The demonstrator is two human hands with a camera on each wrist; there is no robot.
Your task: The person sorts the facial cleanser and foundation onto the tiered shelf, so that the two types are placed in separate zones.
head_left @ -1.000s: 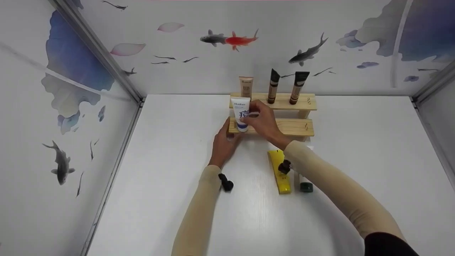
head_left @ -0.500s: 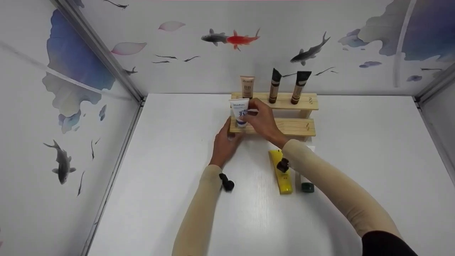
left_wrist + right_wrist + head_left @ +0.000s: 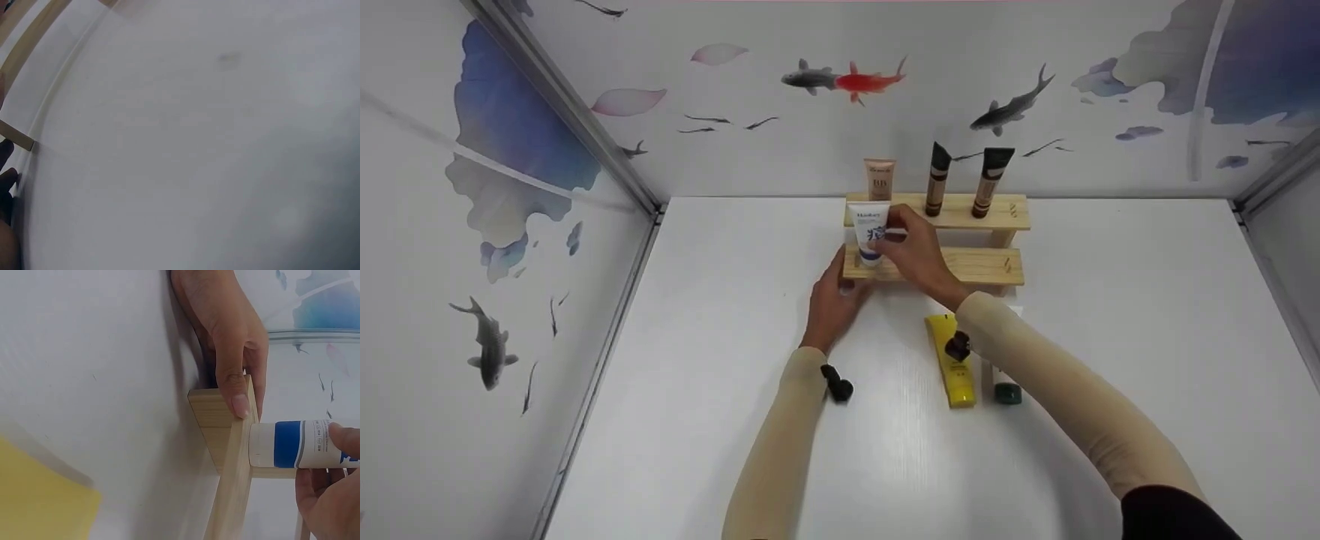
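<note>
In the head view my right hand (image 3: 919, 255) pinches a white squeeze tube (image 3: 870, 217) with a blue band and blue lettering, between thumb and fingers. The tube is upright, cap down, at the left end of the lower step of a two-step wooden rack (image 3: 979, 266). The right wrist view has its white cap (image 3: 261, 444) right at the step's board. My left hand (image 3: 831, 307) grips that same end of the rack, its thumb (image 3: 241, 402) on the board's front edge and the fingers behind.
On the upper step stand a beige BB cream tube (image 3: 880, 177) and two black-ended brown tubes (image 3: 937, 180). In front of the rack a yellow tube (image 3: 952, 364) lies on the white table, beside a green-capped tube (image 3: 1007, 393) partly under the right sleeve. A printed wall (image 3: 735, 157) rises behind.
The white tube has shifted slightly back on the lower step, leaning left midway and standing straighter now. My left hand keeps its place on the rack.
</note>
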